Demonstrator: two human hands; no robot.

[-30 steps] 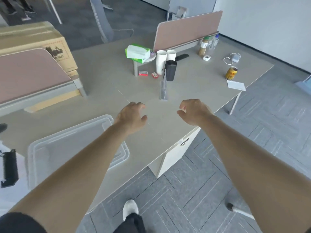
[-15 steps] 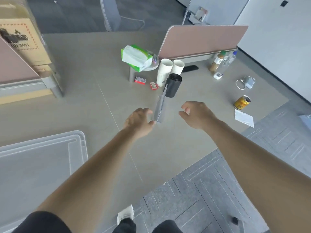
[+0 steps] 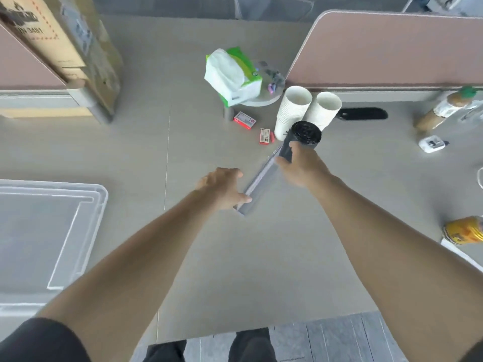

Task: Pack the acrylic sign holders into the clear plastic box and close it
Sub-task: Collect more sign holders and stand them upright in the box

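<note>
Nearest, left of the acrylic sign holder (image 3: 257,184), the clear plastic box (image 3: 52,231) sits with its lid on and nothing visibly packed. The left hand (image 3: 222,189) pinches the holder's near end; the right hand (image 3: 300,165) clasps its far end. Everything remains.

Clear acrylic, matt desk

Sign holder (image 3: 257,185) see-through and smooth; desk (image 3: 162,142) dull grey laminate; box (image 3: 39,231) frosted plastic; cups (image 3: 294,111) white paper.

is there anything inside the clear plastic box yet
No, the clear plastic box at the left of the desk looks empty, and the acrylic sign holder is out on the desk between both hands.
</note>
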